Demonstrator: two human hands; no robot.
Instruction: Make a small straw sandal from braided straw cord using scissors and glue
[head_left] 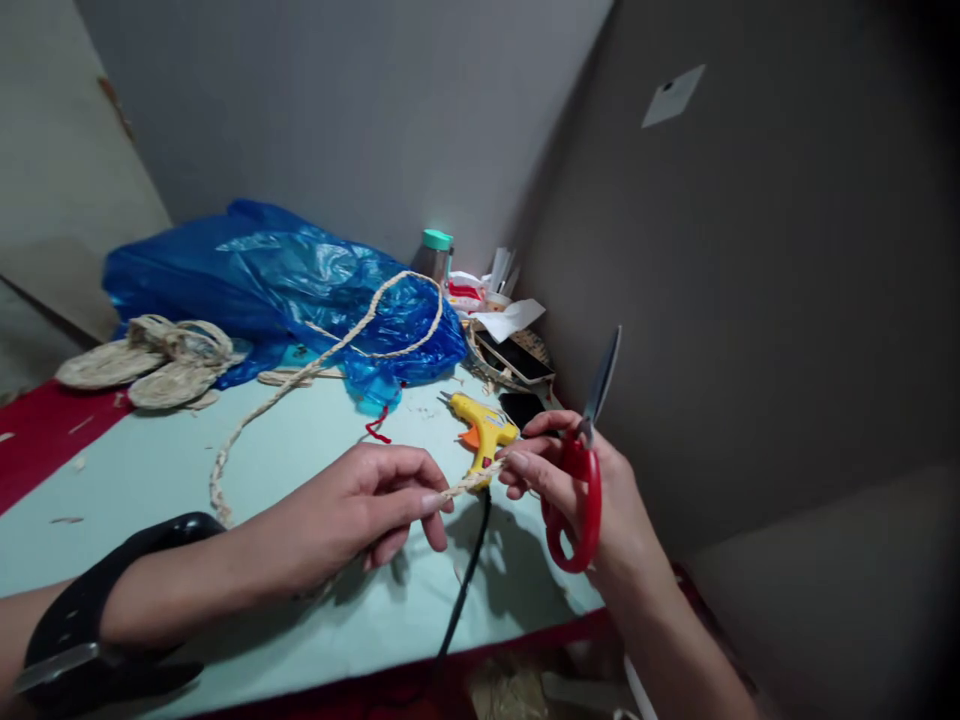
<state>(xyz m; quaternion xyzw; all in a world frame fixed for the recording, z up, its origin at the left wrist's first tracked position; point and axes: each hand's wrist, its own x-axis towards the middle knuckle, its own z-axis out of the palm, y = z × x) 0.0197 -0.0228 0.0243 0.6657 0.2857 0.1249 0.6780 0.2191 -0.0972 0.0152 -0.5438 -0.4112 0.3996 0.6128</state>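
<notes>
A braided straw cord (472,481) is stretched between my two hands over the table. My left hand (382,505) pinches it between thumb and fingers. At the cord's right end, the fingertips of my right hand (562,475) are closed on it. Red-handled scissors (589,490) also hang in my right hand, their blades pointing up and away from the cord. The rest of the cord loops back across the table onto a blue plastic bag (300,270). Just behind the held stretch lies a yellow hot glue gun (484,425), with its black cable running toward the front edge.
A pair of woven straw slippers (161,365) rests at the far left of the pale tabletop (300,620). A jar with a green lid (436,240) stands at the back. Near the right wall, a phone (517,355) lies on a round basket with papers around it.
</notes>
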